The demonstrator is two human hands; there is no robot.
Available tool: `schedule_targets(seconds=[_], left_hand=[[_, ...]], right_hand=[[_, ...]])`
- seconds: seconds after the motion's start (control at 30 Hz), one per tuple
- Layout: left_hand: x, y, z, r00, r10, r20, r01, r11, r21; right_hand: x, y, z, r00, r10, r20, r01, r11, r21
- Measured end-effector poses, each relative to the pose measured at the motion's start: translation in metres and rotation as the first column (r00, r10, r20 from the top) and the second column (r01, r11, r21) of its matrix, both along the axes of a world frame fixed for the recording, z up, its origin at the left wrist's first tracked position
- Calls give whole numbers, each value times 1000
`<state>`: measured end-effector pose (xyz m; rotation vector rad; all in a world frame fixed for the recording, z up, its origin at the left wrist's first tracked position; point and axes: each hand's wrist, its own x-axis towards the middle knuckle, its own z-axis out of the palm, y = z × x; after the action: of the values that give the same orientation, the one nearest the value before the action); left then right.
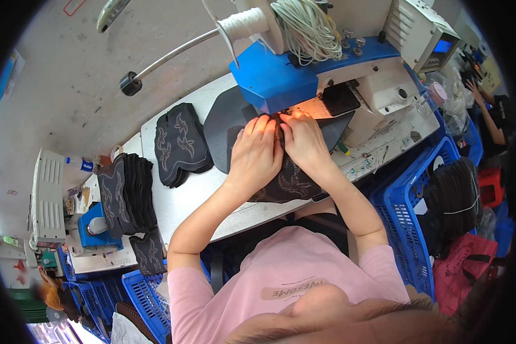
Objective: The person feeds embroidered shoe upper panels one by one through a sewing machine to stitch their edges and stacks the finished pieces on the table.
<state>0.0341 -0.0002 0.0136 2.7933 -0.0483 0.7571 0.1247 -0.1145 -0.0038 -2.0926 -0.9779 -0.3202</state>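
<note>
My left hand (257,146) and my right hand (305,140) lie side by side at the needle end of a blue-headed sewing machine (275,74). Between and under them is a black embroidered panel (288,184) with copper-toned stitched motifs, its lower part hanging toward my lap. Fingers of both hands bend down onto the panel and press it together near a seam. Orange lamp light falls on the fingertips. The needle and the exact pinch points are hidden. Beneath the panel is a dark grey plate (221,112).
Left on the white table (180,212) is a stack of embroidered black panels (182,143); a taller stack (126,195) stands farther left. A dark phone-like slab (341,99) rests on the machine bed. Blue crates (404,223) flank me. Another person (493,120) is at far right.
</note>
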Motion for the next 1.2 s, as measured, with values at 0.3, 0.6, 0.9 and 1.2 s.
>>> schedule_targets(seconds=[0.3,0.6,0.9,1.2], left_hand=[[1,1,3,1000,11,-29,-9,998,57],[2,1,7,981,30,-190,-35,999,-20],[5,5,6,980,16,-200,-14,1000,8],[6,10,10,978,-23,-209,18,1000,-22]], right_hand=[[1,-2,-3,992,10,-125,-5,999,44],[0,-9,1,988,72,-136,-59,994,97],[1,-10,-1,987,71,-142,-53,990,132],[3,-10,-5,990,67,-126,-51,990,131]])
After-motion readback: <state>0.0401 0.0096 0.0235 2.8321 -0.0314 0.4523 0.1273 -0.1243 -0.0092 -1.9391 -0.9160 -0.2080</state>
